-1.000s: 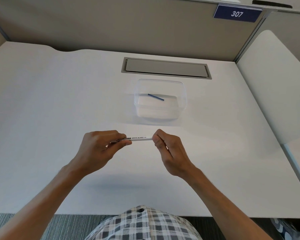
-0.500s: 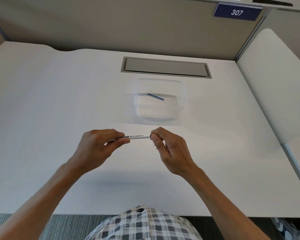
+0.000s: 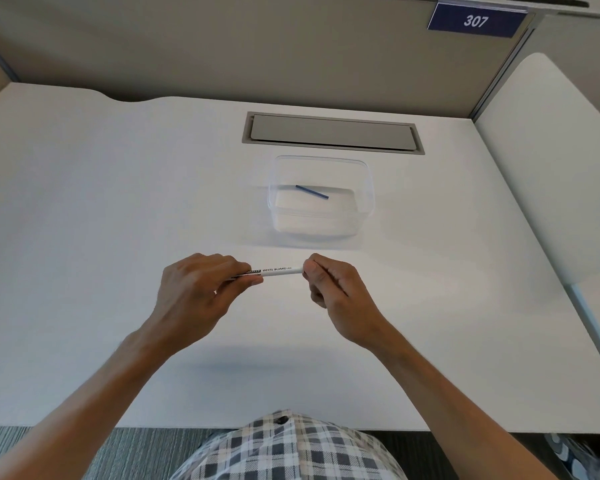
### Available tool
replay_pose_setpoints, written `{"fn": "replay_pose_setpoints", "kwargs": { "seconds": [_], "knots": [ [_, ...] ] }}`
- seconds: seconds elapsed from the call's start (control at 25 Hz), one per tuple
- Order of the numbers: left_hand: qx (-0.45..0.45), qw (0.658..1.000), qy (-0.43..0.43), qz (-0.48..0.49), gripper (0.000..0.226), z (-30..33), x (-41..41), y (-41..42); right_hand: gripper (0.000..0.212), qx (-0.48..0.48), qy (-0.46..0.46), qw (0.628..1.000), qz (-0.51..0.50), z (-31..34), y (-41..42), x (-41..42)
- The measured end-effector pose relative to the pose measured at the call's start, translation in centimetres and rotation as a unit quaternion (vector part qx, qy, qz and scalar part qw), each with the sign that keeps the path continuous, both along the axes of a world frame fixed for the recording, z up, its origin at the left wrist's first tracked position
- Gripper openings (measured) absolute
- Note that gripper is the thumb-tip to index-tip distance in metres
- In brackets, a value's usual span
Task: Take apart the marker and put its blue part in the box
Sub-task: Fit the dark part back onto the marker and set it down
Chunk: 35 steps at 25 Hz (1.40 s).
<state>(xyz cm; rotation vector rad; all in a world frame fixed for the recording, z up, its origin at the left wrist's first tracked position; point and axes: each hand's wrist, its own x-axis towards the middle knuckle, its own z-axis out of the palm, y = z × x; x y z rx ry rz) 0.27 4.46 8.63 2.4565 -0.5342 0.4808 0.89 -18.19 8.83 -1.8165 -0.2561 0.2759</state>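
Observation:
A white whiteboard marker (image 3: 278, 270) is held level above the desk, between both hands. My left hand (image 3: 196, 292) grips its left end. The fingertips of my right hand (image 3: 333, 292) pinch its right end, which they hide. Beyond the hands stands a clear plastic box (image 3: 321, 233). A thin blue stick (image 3: 311, 192) lies slanted on its bottom.
The white desk (image 3: 101, 220) has a grey cable-slot cover (image 3: 333, 133) behind the box. A beige partition with a blue "307" sign (image 3: 476, 20) closes the back. A second white desk (image 3: 548, 168) adjoins on the right.
Both hands and the marker have shifted slightly toward the box. My right hand's fingers have turned a little on the marker's end. The blue stick in the box has not moved.

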Motion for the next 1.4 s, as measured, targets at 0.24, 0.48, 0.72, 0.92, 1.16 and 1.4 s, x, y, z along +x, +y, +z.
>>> {"fn": "replay_pose_setpoints", "kwargs": {
  "seconds": [0.24, 0.48, 0.72, 0.92, 1.16, 1.4],
  "knots": [
    [0.058, 0.996, -0.058, -0.030, 0.029, -0.1, 0.6, 0.9, 0.038, -0.008, 0.048, 0.999, 0.022, 0.7, 0.0, 0.3],
    [-0.015, 0.999, 0.020, -0.035, 0.032, 0.0, 1.0, 0.9, 0.024, -0.230, -0.241, 0.943, -0.014, 0.4, -0.4, 0.0],
    [-0.015, 0.999, -0.020, -0.033, 0.031, 0.2, 0.7, 0.2, 0.033, -0.155, -0.211, 0.965, -0.020, 0.2, -0.2, 0.2],
    [0.118, 0.979, -0.166, -0.024, 0.025, 0.5, 0.3, 0.6, 0.037, -0.029, -0.026, 0.999, 0.014, 0.8, 0.2, 0.3],
    [0.116, 0.980, -0.156, -0.041, 0.026, 0.1, 0.4, 0.9, 0.039, -0.028, 0.022, 0.999, 0.028, 1.2, -0.1, 0.3],
    [-0.015, 0.998, -0.034, -0.050, 0.030, -0.1, 0.9, 0.7, 0.020, -0.210, -0.197, 0.958, 0.004, 1.5, -0.5, -0.1]
  ]
}}
